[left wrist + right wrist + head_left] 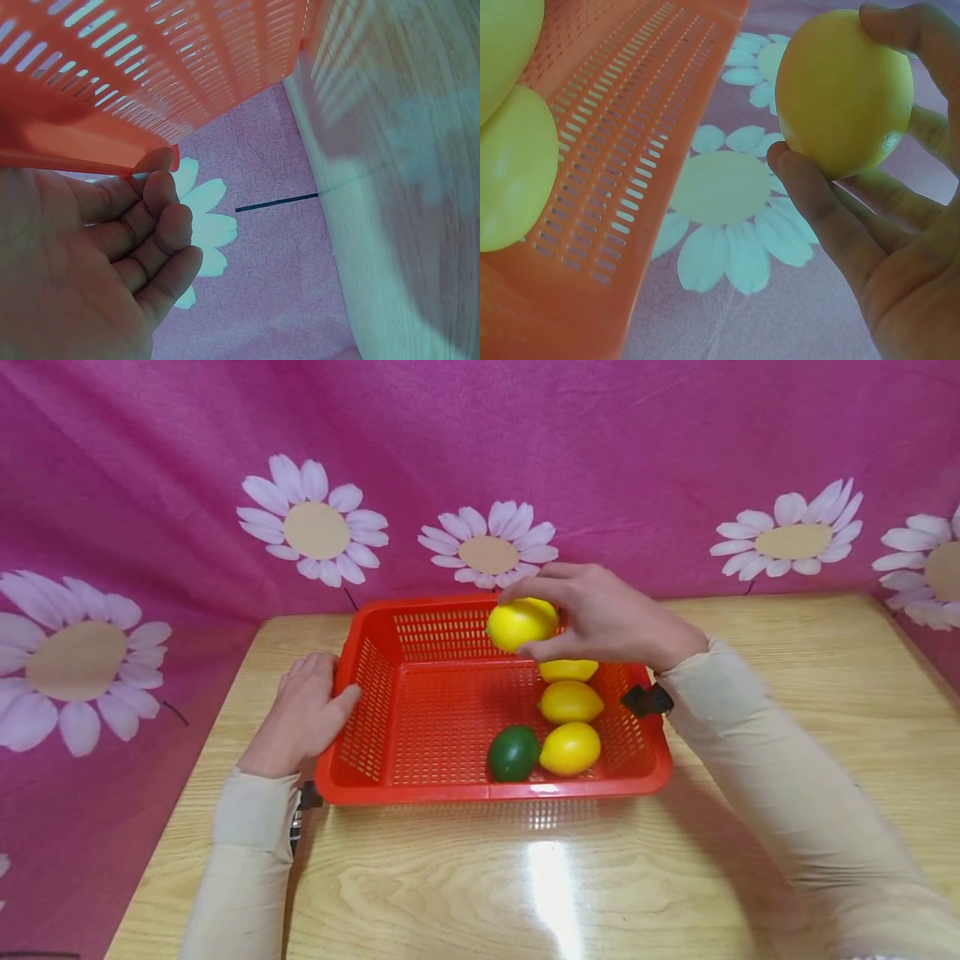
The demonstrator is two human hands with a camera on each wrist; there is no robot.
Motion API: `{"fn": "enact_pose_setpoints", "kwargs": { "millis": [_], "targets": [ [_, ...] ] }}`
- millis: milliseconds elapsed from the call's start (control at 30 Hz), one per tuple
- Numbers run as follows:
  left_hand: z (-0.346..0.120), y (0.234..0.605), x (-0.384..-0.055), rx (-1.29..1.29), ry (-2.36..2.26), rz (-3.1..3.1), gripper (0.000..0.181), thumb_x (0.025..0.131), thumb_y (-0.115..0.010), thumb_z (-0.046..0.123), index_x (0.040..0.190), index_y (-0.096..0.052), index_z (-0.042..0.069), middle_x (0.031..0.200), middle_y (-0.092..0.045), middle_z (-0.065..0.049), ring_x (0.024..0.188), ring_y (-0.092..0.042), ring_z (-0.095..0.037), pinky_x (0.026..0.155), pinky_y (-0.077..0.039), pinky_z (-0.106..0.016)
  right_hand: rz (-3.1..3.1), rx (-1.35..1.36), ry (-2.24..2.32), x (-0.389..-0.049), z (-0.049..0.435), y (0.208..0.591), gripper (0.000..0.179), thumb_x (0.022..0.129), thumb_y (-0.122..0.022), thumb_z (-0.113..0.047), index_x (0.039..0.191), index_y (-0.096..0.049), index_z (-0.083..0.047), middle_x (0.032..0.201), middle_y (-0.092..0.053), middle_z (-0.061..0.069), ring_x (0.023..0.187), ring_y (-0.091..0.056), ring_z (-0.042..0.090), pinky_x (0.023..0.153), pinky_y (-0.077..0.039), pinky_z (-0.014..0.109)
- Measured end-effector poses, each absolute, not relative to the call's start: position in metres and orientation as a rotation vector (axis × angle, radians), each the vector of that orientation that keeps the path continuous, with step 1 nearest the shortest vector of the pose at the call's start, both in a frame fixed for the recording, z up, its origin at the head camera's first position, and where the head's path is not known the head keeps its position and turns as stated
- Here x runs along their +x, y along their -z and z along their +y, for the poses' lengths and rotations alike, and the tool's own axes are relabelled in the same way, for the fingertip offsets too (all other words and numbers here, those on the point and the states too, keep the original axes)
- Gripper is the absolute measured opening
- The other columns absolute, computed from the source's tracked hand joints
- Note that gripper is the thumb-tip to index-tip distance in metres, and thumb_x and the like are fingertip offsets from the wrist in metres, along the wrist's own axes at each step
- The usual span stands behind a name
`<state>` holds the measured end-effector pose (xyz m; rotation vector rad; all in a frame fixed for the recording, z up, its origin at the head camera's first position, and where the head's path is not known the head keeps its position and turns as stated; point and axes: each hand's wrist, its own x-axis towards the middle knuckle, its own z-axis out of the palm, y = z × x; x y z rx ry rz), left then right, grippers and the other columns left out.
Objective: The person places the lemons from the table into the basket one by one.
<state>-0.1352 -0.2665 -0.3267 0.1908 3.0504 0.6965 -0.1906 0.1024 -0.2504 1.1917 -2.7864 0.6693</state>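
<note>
My right hand (611, 618) pinches a yellow lemon (522, 624) between thumb and fingers, over the back right part of a red plastic basket (450, 792). The right wrist view shows this lemon (844, 94) held above the basket's rim. On the basket's left rim rests my left hand (303, 714), its thumb over the top and its fingers (169, 225) bent at the outer side. Inside the basket, several lemons (572, 702) form a row along the right side, the rearmost partly hidden by my right hand. A dark green avocado-shaped fruit (513, 753) lies beside the front lemon.
The basket stands on a light wooden table (420, 877). Behind and to the left hangs a magenta cloth (600, 460) printed with large white daisies. Black straps show at both wrists, the right one (647, 700) overlapping the basket's right rim.
</note>
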Motion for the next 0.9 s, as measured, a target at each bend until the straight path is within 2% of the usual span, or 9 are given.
{"fn": "enact_pose_setpoints", "kwargs": {
  "millis": [267,400,700,900],
  "targets": [
    [-0.266,0.327,-0.136,0.203,-0.711,3.062,0.037,0.099,-0.046,0.026,0.119,-0.055,-0.004,0.107,-0.059,-0.019,0.107,-0.047,-0.036,0.1,-0.034,-0.052,-2.77,1.244,-0.665,-0.192,0.098,0.254,0.049,0.085,-0.082,-0.033,0.131,-0.066,-0.025,0.127,-0.069,0.002,0.105,-0.064,0.022,0.096,-0.055,0.042],
    [-0.266,0.327,-0.136,0.202,-0.712,3.065,0.037,0.098,-0.047,0.026,0.119,-0.055,-0.004,0.107,-0.06,-0.019,0.107,-0.047,-0.036,0.099,-0.034,-0.051,-2.756,1.271,-0.658,-0.192,0.095,0.258,0.048,0.085,-0.082,-0.033,0.13,-0.066,-0.025,0.12,-0.069,0.002,0.098,-0.063,0.021,0.09,-0.054,0.039],
    [-0.267,0.328,-0.135,0.196,-0.714,3.065,0.036,0.098,-0.047,0.026,0.119,-0.055,-0.003,0.106,-0.06,-0.018,0.106,-0.047,-0.035,0.098,-0.035,-0.05,-2.795,1.284,-0.605,-0.193,0.087,0.268,0.05,0.083,-0.081,-0.037,0.13,-0.066,-0.028,0.113,-0.068,-0.001,0.095,-0.063,0.02,0.084,-0.053,0.036],
    [-0.268,0.327,-0.135,0.176,-0.72,3.049,0.037,0.098,-0.047,0.027,0.12,-0.054,-0.002,0.107,-0.06,-0.017,0.107,-0.047,-0.034,0.097,-0.035,-0.049,-2.867,1.295,-0.576,-0.194,0.082,0.274,0.05,0.084,-0.078,-0.036,0.132,-0.065,-0.028,0.113,-0.068,-0.001,0.096,-0.062,0.02,0.085,-0.051,0.036]
  ]
}}
